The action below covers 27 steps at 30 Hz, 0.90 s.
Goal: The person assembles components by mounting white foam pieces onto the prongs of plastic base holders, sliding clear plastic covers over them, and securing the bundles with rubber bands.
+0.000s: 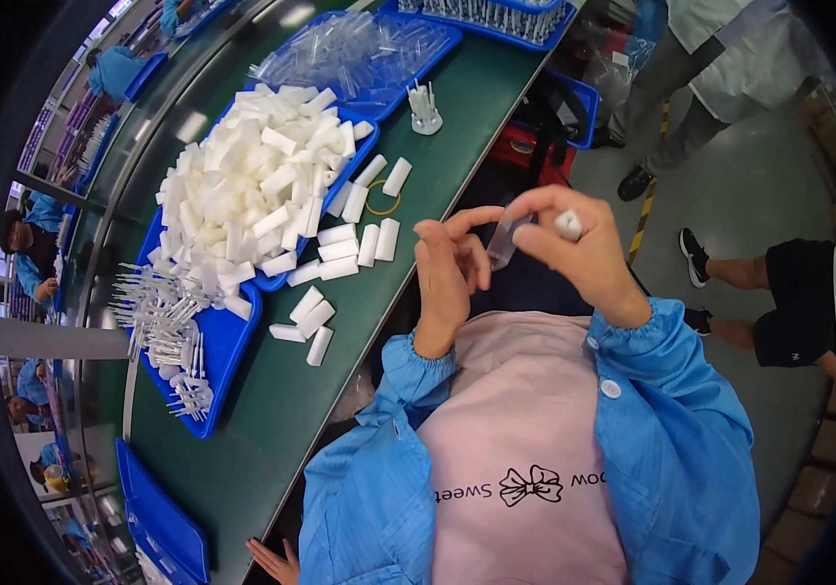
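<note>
Above my lap, in front of the table edge, my right hand (583, 249) pinches a clear plastic tube (505, 242) between thumb and forefinger. A white foam block (569, 225) is tucked in the curled fingers of that same hand. My left hand (449, 278) is beside the tube, fingers apart and nothing visibly held. Its forefinger reaches to the tube's upper part; whether it touches cannot be made out. Loose white foam blocks (339, 266) lie on the green table (272, 429) to the left, near a yellow rubber band (385, 198).
A blue tray (364, 156) heaped with foam blocks also holds white thin-stemmed parts (176, 331). Behind it are a blue tray of clear tubes (359, 54) and a small holder of stems (425, 112). Another hand (276, 563) rests at the table's near edge. People stand at right.
</note>
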{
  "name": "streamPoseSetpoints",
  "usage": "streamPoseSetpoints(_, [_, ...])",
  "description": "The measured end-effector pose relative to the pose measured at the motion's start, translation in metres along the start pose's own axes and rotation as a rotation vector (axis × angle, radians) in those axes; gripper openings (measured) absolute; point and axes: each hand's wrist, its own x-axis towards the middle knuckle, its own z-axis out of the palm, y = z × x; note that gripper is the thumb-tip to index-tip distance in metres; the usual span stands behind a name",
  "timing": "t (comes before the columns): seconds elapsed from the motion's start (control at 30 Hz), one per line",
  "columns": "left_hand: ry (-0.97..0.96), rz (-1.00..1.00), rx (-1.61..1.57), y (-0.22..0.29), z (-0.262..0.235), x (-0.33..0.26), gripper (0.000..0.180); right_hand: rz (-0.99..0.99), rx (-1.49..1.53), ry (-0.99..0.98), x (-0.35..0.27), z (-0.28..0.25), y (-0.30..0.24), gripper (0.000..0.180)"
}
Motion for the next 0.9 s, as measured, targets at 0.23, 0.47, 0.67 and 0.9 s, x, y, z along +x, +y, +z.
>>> streamPoseSetpoints(0.23, [0.187, 0.047, 0.12, 0.018, -0.004, 0.013, 0.065, -0.107, -0.312, 0.151, 0.094, -0.014, 0.029, 0.018])
streamPoseSetpoints(0.47, [0.3, 0.142, 0.905, 0.028, -0.015, 0.041, 0.061, -0.513, -0.819, -0.034, 0.144, -0.028, 0.059, 0.025])
streamPoseSetpoints(0.67, [0.299, 0.073, 1.159, 0.022, -0.01, 0.071, 0.054, -0.415, -0.799, -0.195, 0.158, -0.04, 0.073, 0.024])
streamPoseSetpoints(0.9, [0.441, 0.056, 1.225, 0.017, -0.011, 0.088, 0.054, -0.241, -0.543, -0.196, 0.206, -0.059, 0.064, 0.021])
